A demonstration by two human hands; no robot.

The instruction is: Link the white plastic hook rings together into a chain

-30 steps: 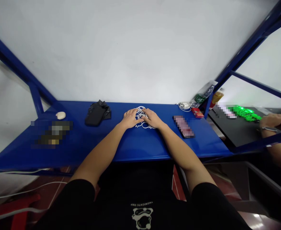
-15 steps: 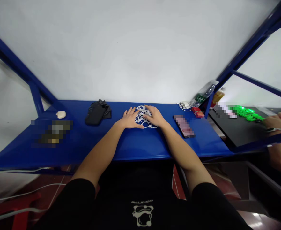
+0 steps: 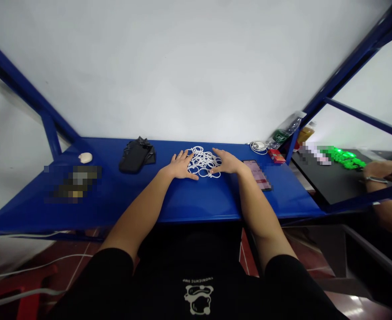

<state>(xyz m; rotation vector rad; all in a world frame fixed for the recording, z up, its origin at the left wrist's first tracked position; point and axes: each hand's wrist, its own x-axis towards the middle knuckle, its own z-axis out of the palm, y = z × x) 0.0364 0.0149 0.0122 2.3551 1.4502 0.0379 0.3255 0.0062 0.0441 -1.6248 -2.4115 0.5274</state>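
Note:
A loose pile of white looped ties [image 3: 204, 162], thin strips closed into rings, lies on the blue table [image 3: 196, 202] in front of me. At the pile's left edge rests my left hand [image 3: 180, 166], fingers spread. My right hand [image 3: 226, 162] is at the right edge with thumb and fingers apart. Both hands touch or nearly touch the outer loops, and neither grips one. Just right of my right wrist lies a phone [image 3: 260, 177], partly covered by the forearm.
Left on the table are a black phone-like case [image 3: 133, 156] on crumpled black plastic, a white earbud case [image 3: 85, 158] and a blurred-out item [image 3: 77, 183]. At right are a coiled white cable [image 3: 259, 147], red box [image 3: 276, 156] and bottle [image 3: 284, 131]. A co-worker's hands [image 3: 384, 171] hold green pieces beyond the frame.
My right hand has moved right, off the top of the pile to its edge, uncovering more white loops. My left hand has stayed almost still.

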